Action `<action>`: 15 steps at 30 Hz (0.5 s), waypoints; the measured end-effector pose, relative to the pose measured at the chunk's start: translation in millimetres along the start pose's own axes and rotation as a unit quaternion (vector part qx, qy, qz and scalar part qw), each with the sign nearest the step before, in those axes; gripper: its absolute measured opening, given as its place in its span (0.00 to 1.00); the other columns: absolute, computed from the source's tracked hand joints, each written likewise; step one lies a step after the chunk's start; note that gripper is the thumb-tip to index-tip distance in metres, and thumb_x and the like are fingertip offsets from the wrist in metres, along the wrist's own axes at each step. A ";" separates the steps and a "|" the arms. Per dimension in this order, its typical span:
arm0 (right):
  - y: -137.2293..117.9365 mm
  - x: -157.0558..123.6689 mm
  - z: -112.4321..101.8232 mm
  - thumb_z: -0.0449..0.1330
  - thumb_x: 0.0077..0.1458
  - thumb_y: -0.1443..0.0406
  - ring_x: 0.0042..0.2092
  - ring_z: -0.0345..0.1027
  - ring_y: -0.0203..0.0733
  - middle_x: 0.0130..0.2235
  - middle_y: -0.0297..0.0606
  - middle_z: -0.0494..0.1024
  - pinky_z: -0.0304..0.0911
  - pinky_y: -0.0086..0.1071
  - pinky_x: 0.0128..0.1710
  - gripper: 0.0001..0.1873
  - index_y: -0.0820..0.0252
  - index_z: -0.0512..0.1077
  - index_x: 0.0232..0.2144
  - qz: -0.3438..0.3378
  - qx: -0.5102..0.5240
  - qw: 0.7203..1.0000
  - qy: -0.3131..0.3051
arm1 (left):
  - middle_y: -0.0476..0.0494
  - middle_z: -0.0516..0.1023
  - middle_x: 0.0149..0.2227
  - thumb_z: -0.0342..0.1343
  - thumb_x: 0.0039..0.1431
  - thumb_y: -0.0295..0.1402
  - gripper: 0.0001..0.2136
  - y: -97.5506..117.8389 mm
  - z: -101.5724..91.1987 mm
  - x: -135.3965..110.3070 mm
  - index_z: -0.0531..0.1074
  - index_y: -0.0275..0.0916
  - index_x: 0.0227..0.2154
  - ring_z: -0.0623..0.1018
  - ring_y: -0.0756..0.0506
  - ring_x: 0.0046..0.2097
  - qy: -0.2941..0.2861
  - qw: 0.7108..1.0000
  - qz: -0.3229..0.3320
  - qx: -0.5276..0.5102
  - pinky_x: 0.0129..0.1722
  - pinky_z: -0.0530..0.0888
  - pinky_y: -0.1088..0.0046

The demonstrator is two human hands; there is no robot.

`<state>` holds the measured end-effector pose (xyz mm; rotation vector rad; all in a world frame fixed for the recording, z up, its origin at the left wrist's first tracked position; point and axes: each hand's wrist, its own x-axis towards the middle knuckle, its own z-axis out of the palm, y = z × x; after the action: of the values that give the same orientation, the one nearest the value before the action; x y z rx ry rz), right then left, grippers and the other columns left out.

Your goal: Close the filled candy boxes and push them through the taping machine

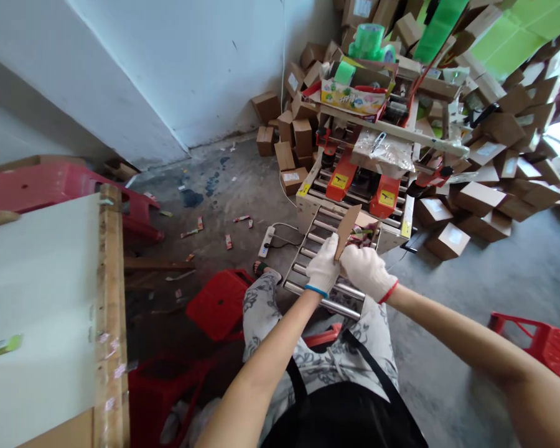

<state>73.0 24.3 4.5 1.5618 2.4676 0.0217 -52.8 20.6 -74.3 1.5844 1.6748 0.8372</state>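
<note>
An open cardboard box (pixel 348 231) rests on the near end of the roller conveyor (pixel 301 269), one flap standing up. Reddish and green packets (pixel 364 234) show inside it. My left hand (pixel 324 266), in a white knit glove with a blue cuff, grips the box's left side at the raised flap. Gloved in white with a red cuff, my right hand (pixel 368 272) has its fingers curled over the near edge of the box. Those fingertips are partly hidden. Just beyond the box stands the box-taping machine (pixel 340 177) with red guides.
Sealed cartons (pixel 483 199) are heaped behind and right of the machine. Green tape rolls (pixel 369 40) sit on top of it. Red stools (pixel 221 305) stand on both sides. A wood-edged table (pixel 109 298) is at left; a power strip (pixel 266 241) lies on the floor.
</note>
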 end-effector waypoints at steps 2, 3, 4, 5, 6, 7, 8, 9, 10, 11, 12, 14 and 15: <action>10.7 10.5 -3.7 0.49 0.66 0.67 0.39 0.77 0.55 0.42 0.54 0.76 0.72 0.44 0.37 0.16 0.67 0.74 0.46 0.062 -0.026 0.998 -0.015 | 0.39 0.61 0.70 0.54 0.64 0.29 0.32 -2.0 5.1 -0.6 0.56 0.47 0.70 0.76 0.36 0.60 0.006 1.000 0.016 0.019 0.57 0.75 0.63; 16.5 18.1 -5.5 0.50 0.65 0.66 0.38 0.77 0.55 0.43 0.54 0.76 0.72 0.43 0.36 0.15 0.67 0.74 0.45 0.077 -0.028 0.996 -0.028 | 0.39 0.60 0.71 0.53 0.63 0.28 0.34 -2.9 8.2 -1.8 0.54 0.47 0.71 0.76 0.35 0.60 0.010 0.999 0.025 0.030 0.56 0.75 0.64; 22.4 26.7 -7.1 0.52 0.64 0.65 0.38 0.77 0.54 0.42 0.53 0.76 0.72 0.42 0.36 0.14 0.66 0.75 0.44 0.086 -0.027 0.995 -0.042 | 0.39 0.58 0.71 0.52 0.63 0.27 0.35 -3.5 11.3 -3.4 0.52 0.47 0.72 0.76 0.35 0.60 0.014 0.998 0.036 0.041 0.55 0.76 0.64; 28.2 36.2 -8.4 0.53 0.63 0.66 0.39 0.78 0.54 0.42 0.53 0.77 0.72 0.42 0.37 0.13 0.66 0.75 0.44 0.092 -0.025 0.994 -0.053 | 0.39 0.57 0.72 0.51 0.62 0.26 0.35 -4.1 14.3 -4.9 0.52 0.46 0.72 0.75 0.35 0.61 0.018 0.998 0.045 0.049 0.56 0.76 0.63; 33.7 45.8 -9.4 0.54 0.62 0.67 0.40 0.77 0.55 0.41 0.54 0.77 0.71 0.43 0.39 0.13 0.67 0.76 0.44 0.089 -0.022 0.994 -0.058 | 0.39 0.55 0.72 0.50 0.62 0.25 0.35 -4.5 17.0 -6.2 0.51 0.46 0.72 0.73 0.35 0.63 0.020 0.997 0.053 0.053 0.57 0.75 0.63; 39.0 55.0 -10.1 0.53 0.62 0.69 0.41 0.77 0.57 0.41 0.56 0.77 0.71 0.44 0.40 0.14 0.69 0.76 0.44 0.087 -0.023 0.994 -0.056 | 0.40 0.54 0.73 0.50 0.62 0.25 0.36 -5.0 19.2 -6.9 0.51 0.46 0.72 0.71 0.35 0.65 0.018 0.997 0.059 0.051 0.58 0.74 0.63; 44.0 63.1 -10.6 0.52 0.61 0.71 0.43 0.76 0.58 0.41 0.58 0.77 0.70 0.45 0.42 0.15 0.71 0.76 0.44 0.084 -0.026 0.995 -0.046 | 0.40 0.52 0.73 0.50 0.62 0.25 0.36 -5.7 21.0 -7.0 0.50 0.45 0.72 0.69 0.35 0.67 0.017 0.996 0.071 0.051 0.60 0.73 0.63; 48.8 69.7 -11.1 0.50 0.61 0.72 0.45 0.75 0.59 0.41 0.60 0.77 0.69 0.47 0.44 0.16 0.73 0.76 0.43 0.078 -0.030 0.996 -0.034 | 0.40 0.51 0.74 0.50 0.62 0.25 0.36 -6.5 22.4 -6.3 0.49 0.44 0.73 0.66 0.36 0.68 0.018 0.994 0.090 0.052 0.62 0.72 0.63; 53.5 74.2 -11.5 0.49 0.61 0.73 0.46 0.74 0.60 0.41 0.62 0.77 0.68 0.48 0.46 0.17 0.75 0.77 0.42 0.069 -0.031 0.997 -0.024 | 0.39 0.49 0.74 0.49 0.62 0.24 0.36 -7.4 23.5 -5.0 0.49 0.42 0.73 0.63 0.37 0.70 0.022 0.991 0.116 0.055 0.64 0.69 0.63; 58.2 76.2 -11.7 0.50 0.61 0.73 0.47 0.74 0.60 0.41 0.61 0.77 0.67 0.48 0.47 0.16 0.74 0.77 0.41 0.056 -0.029 0.998 -0.015 | 0.38 0.49 0.74 0.48 0.62 0.24 0.35 -8.4 24.5 -3.0 0.49 0.40 0.72 0.60 0.38 0.71 0.027 0.987 0.148 0.060 0.67 0.67 0.62; 62.9 75.7 -11.5 0.51 0.60 0.72 0.47 0.73 0.59 0.41 0.60 0.77 0.66 0.47 0.48 0.15 0.73 0.78 0.39 0.041 -0.025 0.999 -0.009 | 0.37 0.49 0.74 0.47 0.62 0.24 0.34 -9.4 25.2 -0.6 0.51 0.39 0.72 0.57 0.39 0.73 0.032 0.980 0.184 0.068 0.69 0.64 0.61; 72.0 68.5 -8.4 0.54 0.60 0.69 0.48 0.73 0.56 0.42 0.56 0.77 0.65 0.44 0.50 0.12 0.68 0.78 0.37 0.015 -0.013 1.000 0.003 | 0.36 0.52 0.73 0.46 0.62 0.23 0.33 -10.9 26.5 4.8 0.54 0.37 0.71 0.52 0.38 0.74 0.038 0.965 0.242 0.088 0.71 0.59 0.56; 75.7 63.2 -4.8 0.55 0.61 0.66 0.49 0.72 0.54 0.44 0.54 0.77 0.65 0.43 0.52 0.12 0.66 0.78 0.38 0.019 0.005 0.999 0.039 | 0.37 0.53 0.73 0.47 0.61 0.23 0.33 -11.5 27.0 7.3 0.55 0.37 0.70 0.51 0.37 0.74 0.034 0.960 0.259 0.098 0.71 0.58 0.54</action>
<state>113.5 114.3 7.8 1.6405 2.5002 0.0770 -37.3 27.3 -99.3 2.2084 1.4355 1.0109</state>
